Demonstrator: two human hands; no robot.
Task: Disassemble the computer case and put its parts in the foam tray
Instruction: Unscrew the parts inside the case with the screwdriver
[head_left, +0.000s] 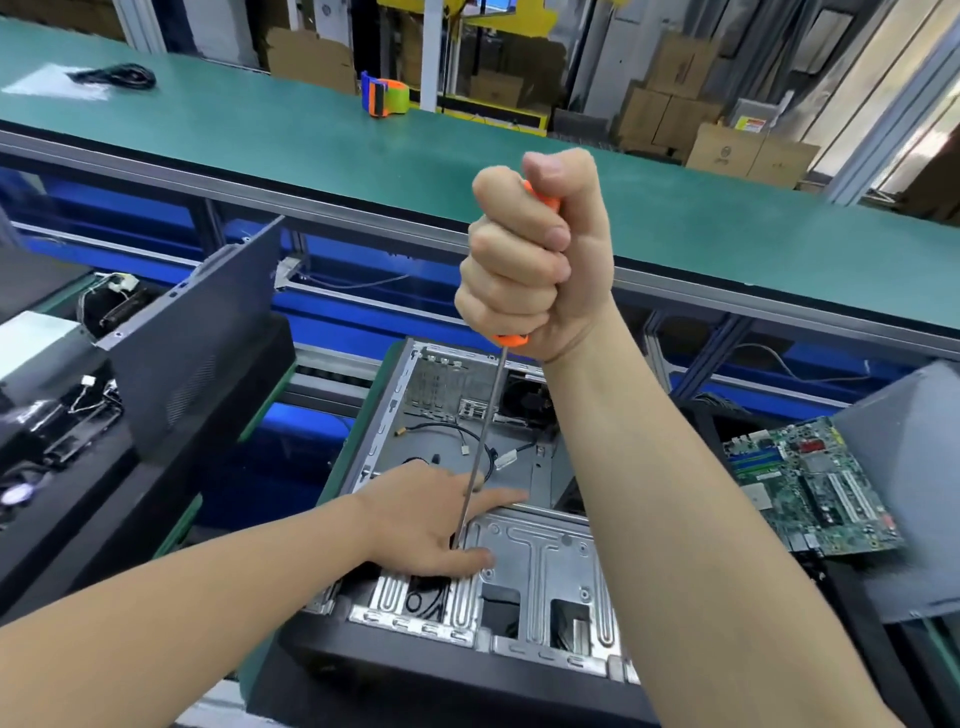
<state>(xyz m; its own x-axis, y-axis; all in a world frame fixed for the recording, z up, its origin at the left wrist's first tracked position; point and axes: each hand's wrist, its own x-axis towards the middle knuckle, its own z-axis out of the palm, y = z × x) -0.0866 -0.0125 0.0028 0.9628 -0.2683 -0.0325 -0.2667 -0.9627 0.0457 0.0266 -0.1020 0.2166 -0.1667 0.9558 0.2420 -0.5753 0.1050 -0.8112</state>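
Two hands are being held over the open computer case (540, 577), which is lying beneath them. The screwdriver (511, 340) is being gripped in the fist of the right hand (535, 260), its orange handle being mostly hidden. The left hand (431, 519) is being rested on the case, fingers spread, and the shaft's tip is being hidden behind it.

Pretty sure this is an electronics teardown line in a factory or warehouse. There's a long green-matted desk (260, 130) on aluminium framing, stacked cardboard boxes (675, 104) at 1 o'clock, an orange tape dispenser (387, 98) at 12, a loose motherboard (810, 483) at 3, and a gutted computer case (545, 561) at 6.
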